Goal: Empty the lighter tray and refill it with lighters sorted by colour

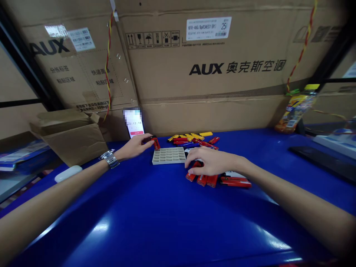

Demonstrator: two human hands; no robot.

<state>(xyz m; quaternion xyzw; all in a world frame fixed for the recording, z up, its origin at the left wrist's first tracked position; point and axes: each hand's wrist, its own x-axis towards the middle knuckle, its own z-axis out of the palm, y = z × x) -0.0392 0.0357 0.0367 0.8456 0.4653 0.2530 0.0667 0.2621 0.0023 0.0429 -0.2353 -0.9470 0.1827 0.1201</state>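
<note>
A beige tray [169, 161] with a grid of small compartments lies on the blue table. At its back left corner, my left hand [136, 146] pinches a red lighter [156, 144] that stands nearly upright, its dark top at my fingertips. My right hand [207, 160] is to the right of the tray, its fingers curled over a red lighter [190, 177]. More red lighters [211, 181] lie side by side under that palm, partly hidden by it. Another red lighter [236, 181] rests beside my right wrist.
Behind the tray is a loose pile of yellow lighters [205, 134], red ones [214, 140] and a few blue. A phone [134, 122] showing a timer leans on the large carton [222, 92]. An open cardboard box [73, 141] stands left; a drink bottle [297, 107] stands right.
</note>
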